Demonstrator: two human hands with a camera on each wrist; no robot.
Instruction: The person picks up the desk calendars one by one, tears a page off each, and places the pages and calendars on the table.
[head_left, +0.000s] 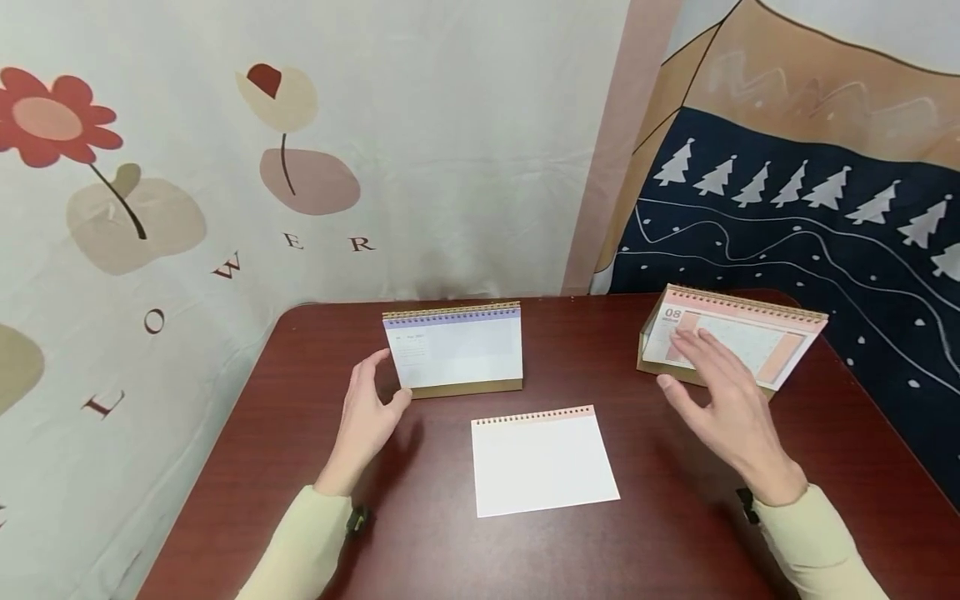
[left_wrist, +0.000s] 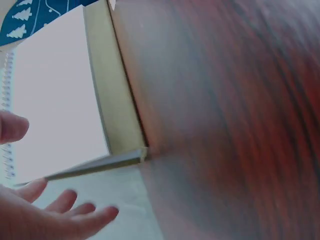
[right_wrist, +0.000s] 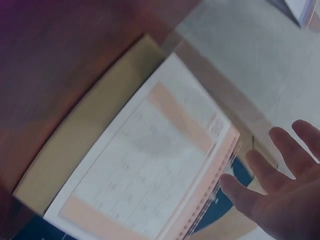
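Observation:
A desk calendar (head_left: 465, 350) with a purple top strip and a tan base stands at the back left of the table. My left hand (head_left: 371, 412) is at its left edge, thumb toward the front and fingers spread by the side; whether they touch it I cannot tell. At the back right stands a second desk calendar (head_left: 780, 329), with a pink header, "08" and a date grid. In front of it hovers my right hand (head_left: 731, 408), fingers extended and holding nothing. Between the hands lies a blank white calendar page (head_left: 543, 462) with a pink perforated top edge.
The dark red-brown table (head_left: 570, 550) meets a fabric backdrop (head_left: 465, 167) printed with flowers and letters. To the right hangs a dark blue cloth (head_left: 750, 233) with white trees. Dark bands show at both wrists.

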